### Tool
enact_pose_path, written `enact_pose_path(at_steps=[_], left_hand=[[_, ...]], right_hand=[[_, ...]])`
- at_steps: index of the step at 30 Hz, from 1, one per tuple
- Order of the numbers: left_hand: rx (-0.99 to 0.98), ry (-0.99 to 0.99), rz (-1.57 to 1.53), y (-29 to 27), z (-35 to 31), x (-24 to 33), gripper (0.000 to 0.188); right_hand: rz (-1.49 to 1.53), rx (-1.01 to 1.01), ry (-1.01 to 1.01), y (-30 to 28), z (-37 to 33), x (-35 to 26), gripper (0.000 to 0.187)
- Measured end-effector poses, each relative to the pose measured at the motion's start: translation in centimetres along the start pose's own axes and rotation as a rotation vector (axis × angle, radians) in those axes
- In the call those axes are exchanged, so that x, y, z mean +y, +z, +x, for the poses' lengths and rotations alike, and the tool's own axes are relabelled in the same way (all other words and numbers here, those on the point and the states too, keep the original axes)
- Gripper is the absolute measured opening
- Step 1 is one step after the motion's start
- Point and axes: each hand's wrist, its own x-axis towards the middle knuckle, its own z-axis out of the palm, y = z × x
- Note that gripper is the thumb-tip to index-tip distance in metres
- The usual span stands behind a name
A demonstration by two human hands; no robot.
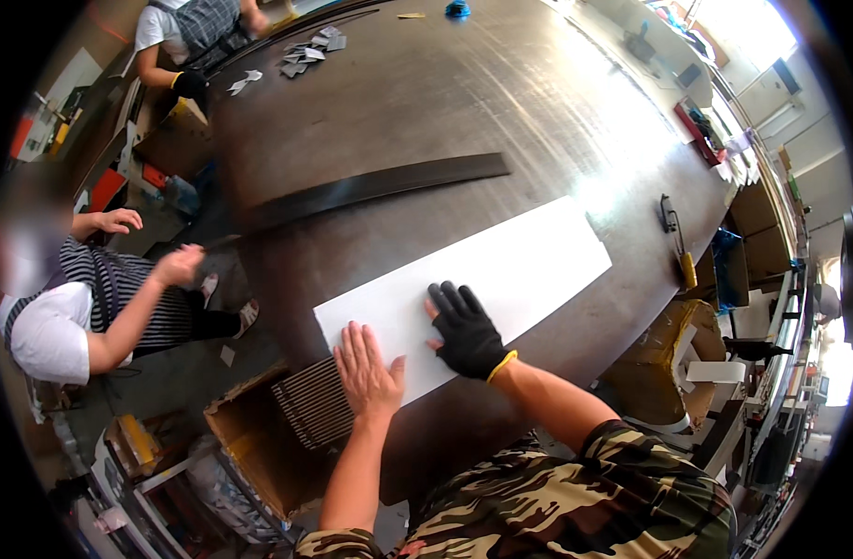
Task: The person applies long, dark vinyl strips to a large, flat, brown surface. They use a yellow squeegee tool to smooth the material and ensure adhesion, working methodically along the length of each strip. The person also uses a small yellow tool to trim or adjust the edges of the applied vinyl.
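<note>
A long white rectangular sheet (pixel 529 252) lies at a slant on the dark tabletop (pixel 380 121). Bare and flat, my left hand (pixel 366 370) rests on the sheet's near left end with its fingers stretched out. My right hand (pixel 464 331) wears a black glove with a yellow cuff and bare thumb and fingertip skin showing. It lies palm down on the middle of the sheet, fingers spread. Beside my left hand, a stack of thin brown-edged strips (pixel 313 402) shows at the table's near edge, partly covered by that hand.
A long dark strip (pixel 380 189) lies beyond the sheet. Small grey metal pieces (pixel 305 56) are heaped at the far left. A yellow-handled tool (pixel 684 252) lies by the right edge. Cardboard boxes (pixel 664 363) stand beside the table. Two people (pixel 119 289) are at the left.
</note>
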Motion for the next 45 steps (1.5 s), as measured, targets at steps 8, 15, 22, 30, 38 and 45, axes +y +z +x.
enact_pose_path(at_steps=[8,15,22,30,38,45], left_hand=[[-0.012,-0.022,0.064,0.3,-0.4,0.1,0.087],[-0.010,-0.014,0.080,-0.2,-0.4,0.2,0.088],[-0.086,-0.063,0.034,-0.2,-0.4,-0.2,0.087],[-0.026,-0.056,-0.028,0.8,-1.2,-0.6,0.082],[0.211,-0.494,-1.534,-3.2,-0.8,-4.6,0.085],[0.868,-0.977,-1.028,-3.6,-14.5,-19.1,0.036]], right_hand=[[-0.203,-0.014,0.155,-6.9,-2.8,18.1,0.073],[-0.217,0.041,0.295,-11.8,-4.5,29.9,0.072],[-0.379,0.174,0.274,-10.9,-5.8,30.0,0.078],[-0.087,-0.029,0.086,-1.7,-4.7,7.8,0.086],[-0.010,-0.019,-0.230,7.6,1.0,-12.8,0.076],[0.063,0.015,-0.390,11.9,2.6,-19.4,0.080]])
